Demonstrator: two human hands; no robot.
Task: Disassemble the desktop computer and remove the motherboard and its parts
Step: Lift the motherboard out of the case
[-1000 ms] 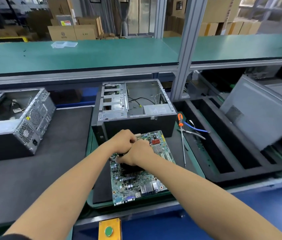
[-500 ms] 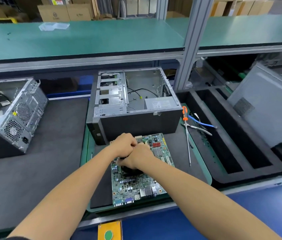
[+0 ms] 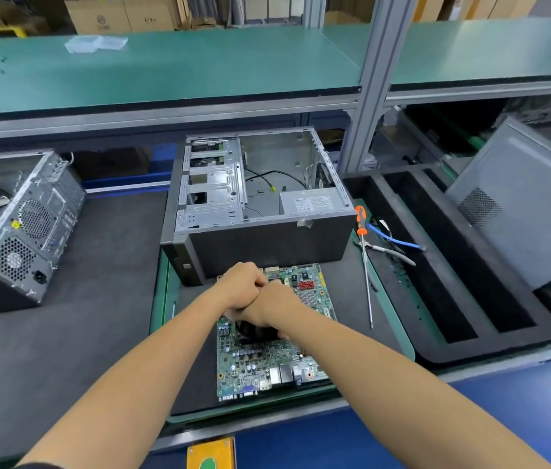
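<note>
At lower centre, left hand and right hand, both curled, grip the black cooler on the green rectangular motherboard; lift it straight, evenly.

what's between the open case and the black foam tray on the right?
In the head view, an orange-handled screwdriver and blue-handled pliers lie between the open case and the foam tray.

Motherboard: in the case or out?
Out. The motherboard lies flat on the mat in front of the opened case, whose bay shows only loose cables. Both hands are on it.
</note>
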